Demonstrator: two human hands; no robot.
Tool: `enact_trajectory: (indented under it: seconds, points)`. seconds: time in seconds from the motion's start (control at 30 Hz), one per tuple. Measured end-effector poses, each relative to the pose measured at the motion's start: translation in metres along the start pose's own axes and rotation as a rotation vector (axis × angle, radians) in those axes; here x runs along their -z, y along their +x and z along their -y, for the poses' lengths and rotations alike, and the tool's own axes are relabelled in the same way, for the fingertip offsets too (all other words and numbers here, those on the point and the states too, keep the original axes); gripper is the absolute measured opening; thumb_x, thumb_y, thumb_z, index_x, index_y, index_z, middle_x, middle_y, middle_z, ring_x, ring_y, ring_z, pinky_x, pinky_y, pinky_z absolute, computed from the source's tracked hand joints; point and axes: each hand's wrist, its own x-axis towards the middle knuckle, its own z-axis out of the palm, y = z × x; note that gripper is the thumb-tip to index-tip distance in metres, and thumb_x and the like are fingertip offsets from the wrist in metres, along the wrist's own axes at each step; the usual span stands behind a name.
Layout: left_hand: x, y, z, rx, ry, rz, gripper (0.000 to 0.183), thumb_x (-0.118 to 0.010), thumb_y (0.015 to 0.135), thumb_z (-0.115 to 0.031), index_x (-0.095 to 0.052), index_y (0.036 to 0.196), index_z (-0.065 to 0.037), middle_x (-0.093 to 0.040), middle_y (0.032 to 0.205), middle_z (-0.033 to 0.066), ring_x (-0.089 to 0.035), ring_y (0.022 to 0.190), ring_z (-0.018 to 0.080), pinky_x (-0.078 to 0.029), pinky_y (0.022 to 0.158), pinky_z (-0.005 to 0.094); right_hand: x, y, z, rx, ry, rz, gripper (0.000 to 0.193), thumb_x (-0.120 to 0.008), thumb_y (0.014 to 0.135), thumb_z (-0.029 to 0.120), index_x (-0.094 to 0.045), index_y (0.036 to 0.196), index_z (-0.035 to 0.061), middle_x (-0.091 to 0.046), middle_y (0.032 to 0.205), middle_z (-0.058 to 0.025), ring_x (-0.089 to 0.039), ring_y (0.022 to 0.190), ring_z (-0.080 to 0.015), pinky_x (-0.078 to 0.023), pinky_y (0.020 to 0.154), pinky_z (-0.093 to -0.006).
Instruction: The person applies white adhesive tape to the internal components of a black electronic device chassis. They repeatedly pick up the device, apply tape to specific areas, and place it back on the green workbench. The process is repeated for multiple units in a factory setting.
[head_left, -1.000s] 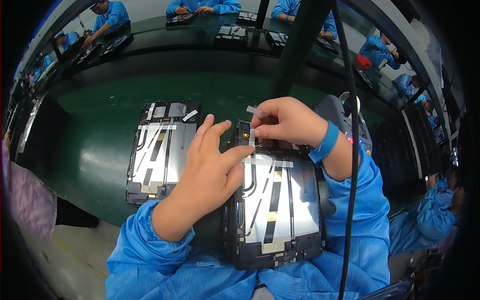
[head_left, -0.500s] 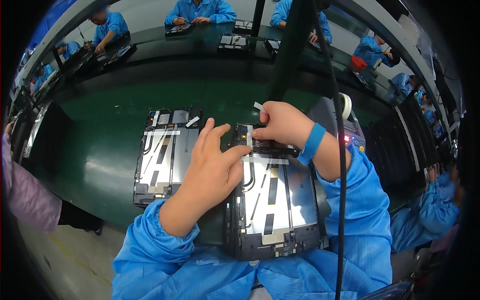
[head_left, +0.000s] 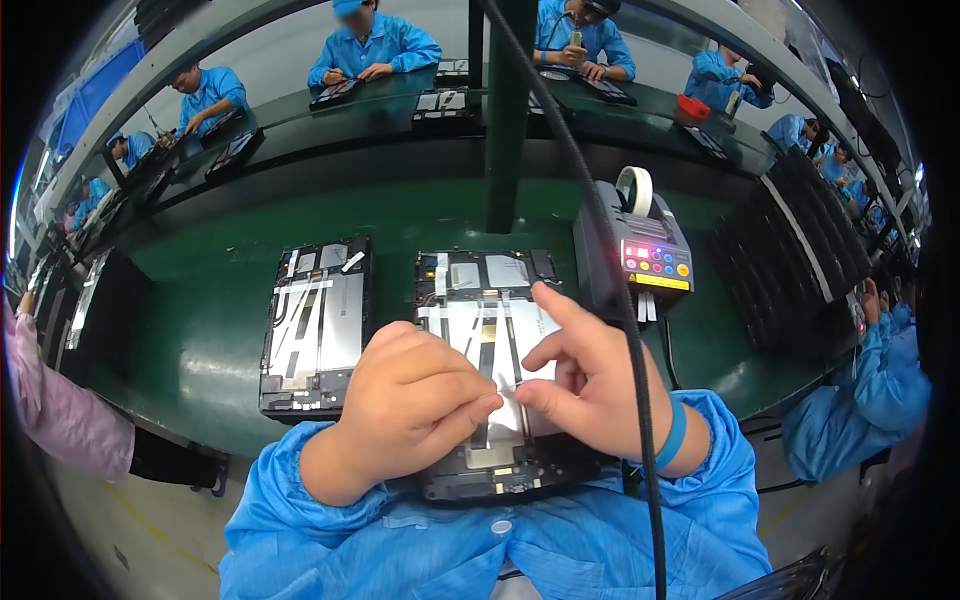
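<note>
Head view: panel (head_left: 500, 345) lay face up on the green bench (head_left: 200, 270), right at the person's front, its long side running away from the body; black frame, bright silver plate with strong glare across the middle; two flat grey pads (head_left: 507, 270) sat side by side in the far end; white tape (head_left: 441, 275) stuck near the far left corner, more of it lower on that side; dark bands ran lengthwise down the plate; near end was black with small parts and a pale patch (head_left: 487, 457).

Left hand (head_left: 415, 400) was over the panel's left half, fingers curled in, thumb and forefinger tips together; couldn't tell if anything was pinched there; right hand (head_left: 600, 385) was over the right half, loosely spread, forefinger pointing out, thumb tip just beside the left fingertips; blue band (head_left: 675, 430) on the right wrist.

Second panel (head_left: 315, 330) lay left of the first, apart from it, similar build, with a white tag (head_left: 353, 262) set askew near its far right corner; dispenser (head_left: 640, 250) stood right of the panel, display lit, white roll (head_left: 636, 190) on top.
</note>
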Motion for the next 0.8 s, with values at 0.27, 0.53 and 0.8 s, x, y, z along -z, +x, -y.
enact_trajectory:
  seconds: [0.27, 0.53, 0.8]
  points:
    - [-0.030, 0.046, 0.011, 0.237, 0.086, 0.163, 0.021, -0.071, 0.071, -0.009, -0.070, 0.091, -0.003, -0.066, 0.078, 0.0104, -0.062, 0.074, 0.0284, -0.048, 0.068, 0.0359, 0.033, -0.008, -0.042, 0.088, -0.074, -0.089, 0.007, -0.059, 0.084, 0.011, -0.060, 0.081, 0.0038, -0.063, 0.073, -0.0099, -0.062, 0.065, -0.0235, -0.047, 0.059, -0.0334]
    - [-0.078, 0.081, 0.060, 0.121, 0.153, 0.588, 0.036, -0.074, 0.072, -0.021, -0.067, 0.104, -0.006, -0.052, 0.124, 0.0193, -0.042, 0.124, 0.0390, -0.037, 0.101, 0.0463, 0.042, 0.017, -0.095, -0.158, 0.555, -0.115, 0.023, -0.054, 0.093, 0.011, -0.048, 0.113, 0.0012, -0.061, 0.087, -0.0063, -0.058, 0.075, -0.0106, -0.047, 0.068, -0.0242]
    - [-0.061, 0.068, 0.078, 0.162, 0.168, 0.564, 0.028, -0.073, 0.073, -0.014, -0.069, 0.100, -0.008, -0.052, 0.125, 0.0154, -0.036, 0.131, 0.0399, -0.033, 0.106, 0.0473, 0.039, 0.024, -0.106, -0.007, 0.134, -0.082, 0.037, -0.053, 0.086, 0.001, -0.041, 0.121, 0.0007, -0.062, 0.105, -0.0171, -0.062, 0.088, -0.0265, -0.050, 0.079, -0.0361]
